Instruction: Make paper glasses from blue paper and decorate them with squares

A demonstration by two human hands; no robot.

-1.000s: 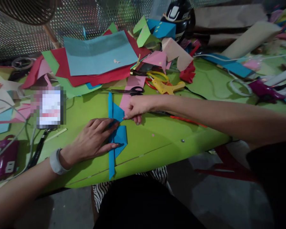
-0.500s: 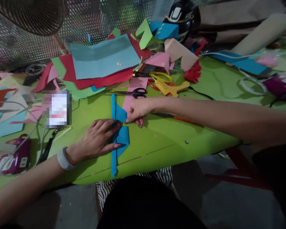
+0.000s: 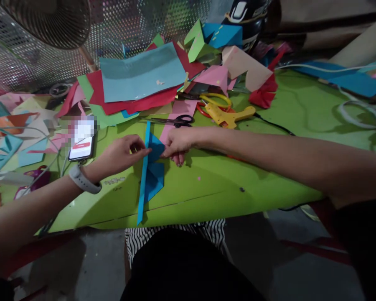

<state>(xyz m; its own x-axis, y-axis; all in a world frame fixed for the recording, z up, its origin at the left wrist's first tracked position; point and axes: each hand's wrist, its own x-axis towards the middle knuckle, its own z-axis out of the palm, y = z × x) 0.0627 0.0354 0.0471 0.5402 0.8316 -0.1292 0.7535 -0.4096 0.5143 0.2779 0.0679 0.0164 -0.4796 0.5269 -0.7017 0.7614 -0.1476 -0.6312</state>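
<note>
A folded blue paper (image 3: 154,179) with a long narrow strip along its left side lies on the green table (image 3: 188,213) near the front edge. My left hand (image 3: 125,154) pinches the upper part of the strip between thumb and fingertips. On the right, my right hand (image 3: 178,144) has its thumb and forefinger closed on the right corner of the paper's upper flap, the other fingers curled under. Black-handled scissors (image 3: 183,121) and a pink paper strip (image 3: 183,108) lie just behind my right hand.
Behind are stacked coloured sheets (image 3: 141,75), a yellow glue gun (image 3: 227,115) and a fan (image 3: 53,21). A lit phone (image 3: 81,144), cables and paper scraps (image 3: 33,152) lie at left. A black helmet (image 3: 249,19) stands at the back. White cable (image 3: 360,113) is at right.
My left hand has risen from lying flat across the blue paper and now pinches its strip. The paper has tilted slightly, its lower end shifted left. My right hand keeps its grip.
</note>
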